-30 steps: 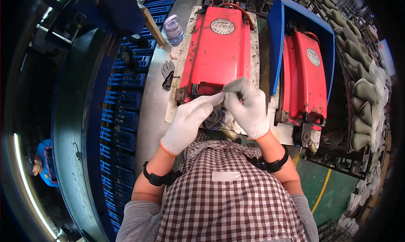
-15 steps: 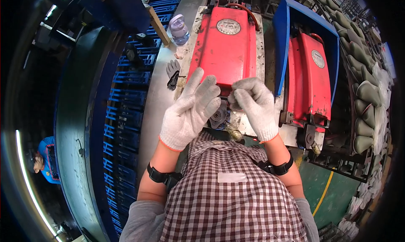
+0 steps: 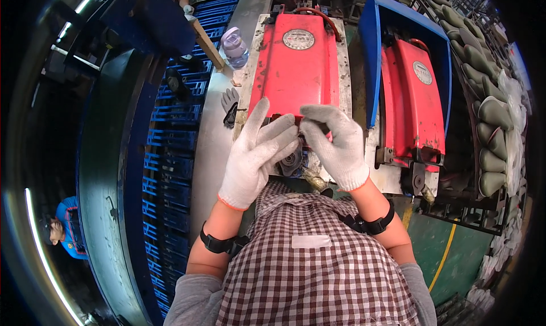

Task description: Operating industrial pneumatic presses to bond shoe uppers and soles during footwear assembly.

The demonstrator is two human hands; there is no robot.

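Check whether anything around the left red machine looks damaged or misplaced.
The left red cover shows dark marks down its left side, possibly worn paint. Beside it, a grey glove lies loose on the metal surface, unworn. I see no spill.

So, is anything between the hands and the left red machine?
Nothing visible is. The left hand and right hand are raised at the near end of the left red machine; the bottle and grey glove sit off to its left.

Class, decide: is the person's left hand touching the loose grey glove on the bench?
Apart: in the head view, metal surface shows between the left hand and the grey glove.
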